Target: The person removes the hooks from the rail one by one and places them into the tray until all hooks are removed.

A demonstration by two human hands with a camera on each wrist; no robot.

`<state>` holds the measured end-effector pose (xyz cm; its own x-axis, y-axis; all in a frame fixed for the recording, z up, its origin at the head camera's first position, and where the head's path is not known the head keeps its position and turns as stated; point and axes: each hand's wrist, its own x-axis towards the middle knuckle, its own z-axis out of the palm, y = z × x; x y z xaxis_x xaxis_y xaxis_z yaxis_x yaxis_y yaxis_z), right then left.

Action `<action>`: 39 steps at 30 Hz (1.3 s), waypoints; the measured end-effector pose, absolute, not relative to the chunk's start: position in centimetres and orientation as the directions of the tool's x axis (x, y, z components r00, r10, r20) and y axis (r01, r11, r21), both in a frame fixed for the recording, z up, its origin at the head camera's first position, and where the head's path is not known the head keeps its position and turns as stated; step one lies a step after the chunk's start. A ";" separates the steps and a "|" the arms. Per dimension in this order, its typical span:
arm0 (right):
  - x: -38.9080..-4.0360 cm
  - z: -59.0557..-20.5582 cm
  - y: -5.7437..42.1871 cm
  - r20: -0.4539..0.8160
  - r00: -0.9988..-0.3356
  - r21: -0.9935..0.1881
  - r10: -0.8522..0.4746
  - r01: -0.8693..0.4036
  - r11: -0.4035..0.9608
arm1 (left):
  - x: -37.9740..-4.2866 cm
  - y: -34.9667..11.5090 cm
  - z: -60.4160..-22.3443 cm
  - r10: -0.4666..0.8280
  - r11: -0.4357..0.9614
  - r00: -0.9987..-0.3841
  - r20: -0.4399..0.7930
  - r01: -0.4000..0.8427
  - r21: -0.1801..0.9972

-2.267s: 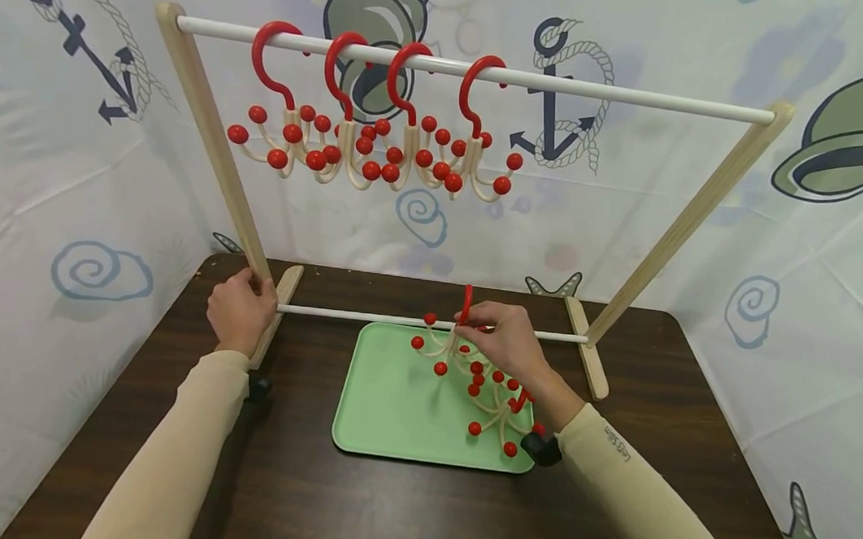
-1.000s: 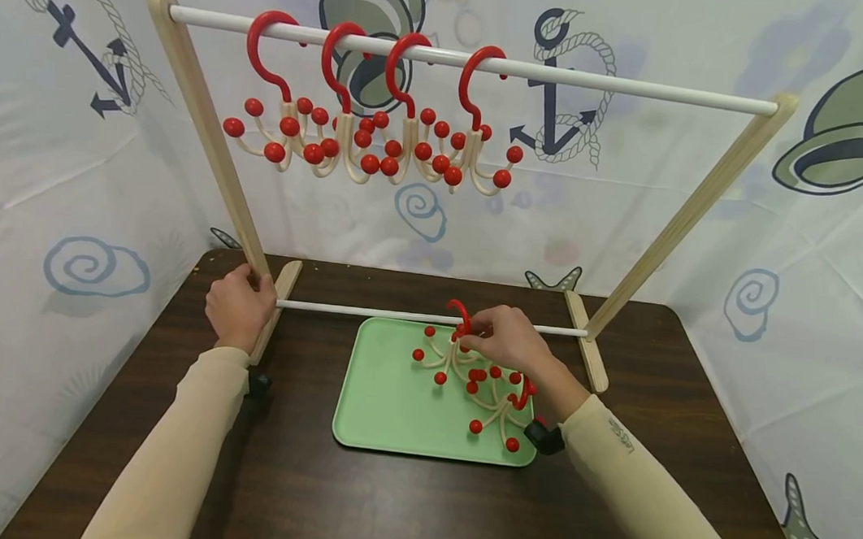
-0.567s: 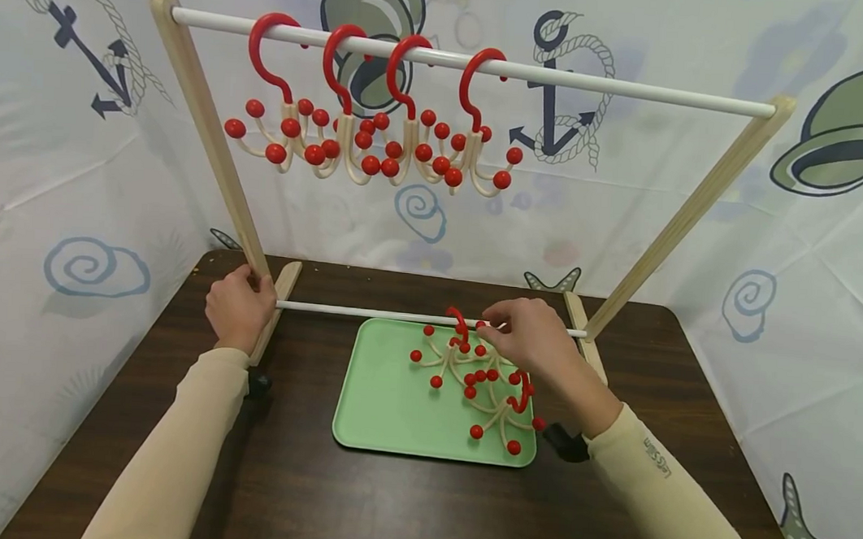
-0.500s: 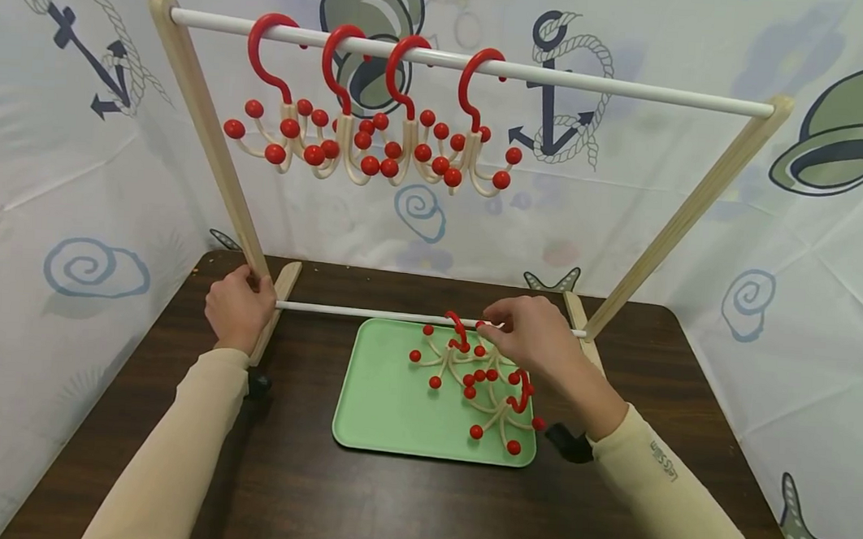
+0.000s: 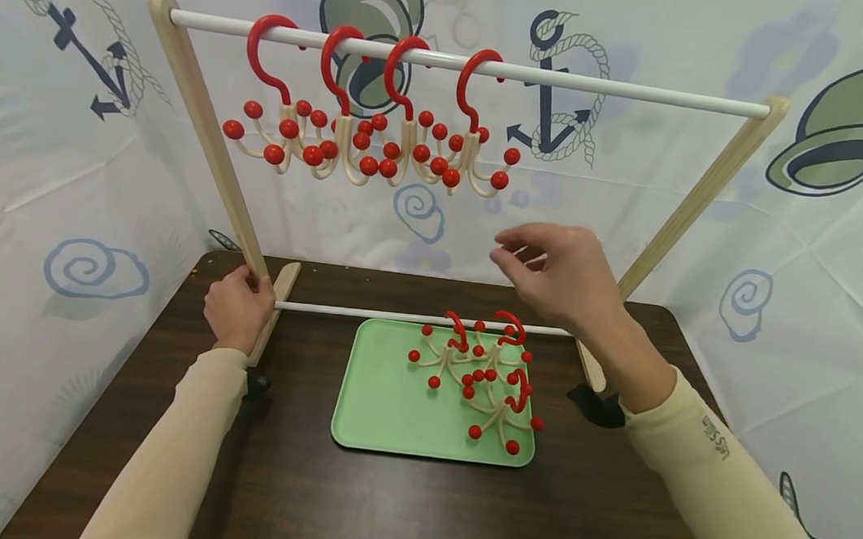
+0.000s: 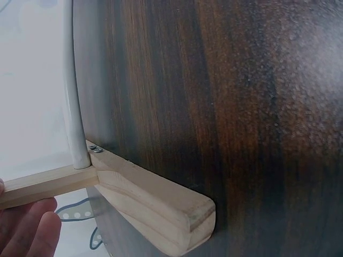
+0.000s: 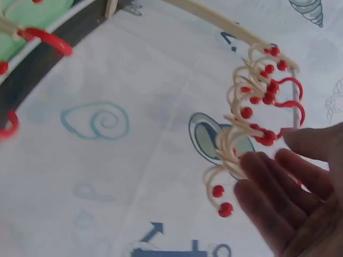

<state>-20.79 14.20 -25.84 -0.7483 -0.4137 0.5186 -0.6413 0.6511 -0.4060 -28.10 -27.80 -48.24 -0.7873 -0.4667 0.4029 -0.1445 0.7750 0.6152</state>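
My left hand (image 5: 239, 307) grips the left wooden upright (image 5: 221, 153) of a rack near its foot; in the left wrist view its fingertips (image 6: 45, 233) curl round the wood. My right hand (image 5: 563, 272) is raised above the tray's right back corner, fingers loosely bent with nothing between them. Below it, three octopus-shaped hangers with red hooks and red-tipped beige prongs lie on the green tray (image 5: 388, 406): a left one (image 5: 447, 353), a back right one (image 5: 498, 353) and a front one (image 5: 500, 411). Several like hangers (image 5: 470, 153) hang from the white top bar (image 5: 617, 88).
A white lower rod (image 5: 356, 311) joins the rack's feet behind the tray. The right upright (image 5: 706, 194) stands beyond my right hand. Everything rests on a dark wooden table (image 5: 303, 491), with a printed cloth (image 5: 128, 197) behind and at the sides.
My right hand set the left hanger on the tray, let go of its hook, moved right to the back right hanger, then rose away with nothing in it. My left hand stayed on the upright.
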 end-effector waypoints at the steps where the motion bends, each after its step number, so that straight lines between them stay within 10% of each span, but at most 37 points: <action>1: -21.1 -25.3 14.1 0.556 -0.725 -0.391 -0.406 -0.659 0.642 | -28.1 -27.8 -48.2 -0.467 0.775 -0.787 0.404 -0.145 0.615; 10: -25.0 -22.1 12.4 0.712 -0.619 -0.260 -0.331 -0.670 0.696 | -28.2 -28.2 -48.7 -0.469 0.779 -0.783 0.407 -0.151 0.608; 22: -29.5 -21.5 10.4 0.521 -0.812 -0.423 -0.263 -0.513 0.746 | -28.1 -28.0 -48.5 -0.474 0.770 -0.791 0.386 -0.160 0.618; 39: -31.1 -21.9 9.4 0.551 -0.801 -0.501 -0.234 -0.542 0.675 | -28.4 -27.8 -48.7 -0.484 0.767 -0.783 0.391 -0.164 0.621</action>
<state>-31.13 9.36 -21.90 -0.8010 -0.2343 0.5509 -0.5419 0.6750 -0.5008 -28.44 -27.84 -48.70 -0.7828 -0.4841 0.3910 -0.1640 0.7667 0.6207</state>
